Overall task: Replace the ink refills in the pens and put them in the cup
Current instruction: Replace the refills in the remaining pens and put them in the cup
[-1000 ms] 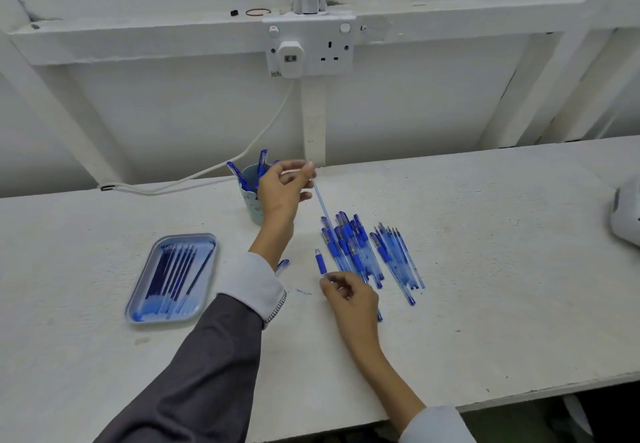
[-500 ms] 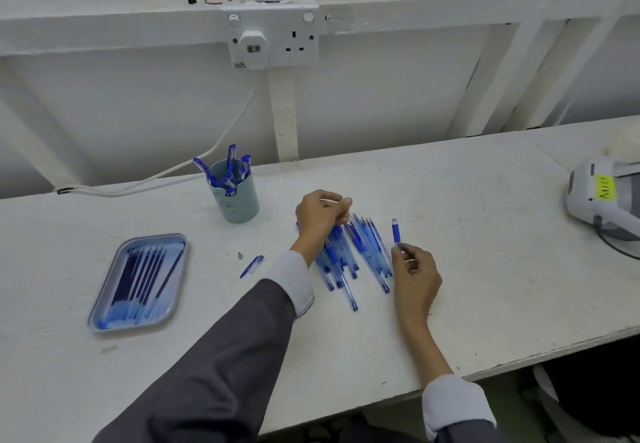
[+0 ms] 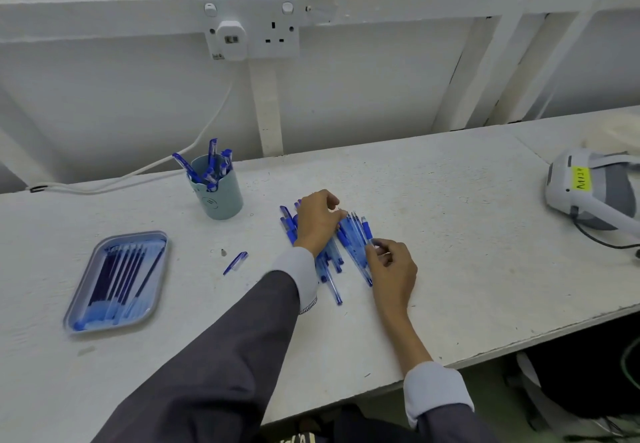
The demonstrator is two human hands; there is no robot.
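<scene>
Bringing the right hand back left to the heap of clear blue plastic pens, pinching one blue-capped pen there, curling the left hand over the heap, grip unclear.

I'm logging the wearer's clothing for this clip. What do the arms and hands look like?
The left sleeve and right sleeve are dark grey, with pale shirt cuffs at the wrists. The left hand and right hand are bare: no gloves, rings or watch visible.
</scene>
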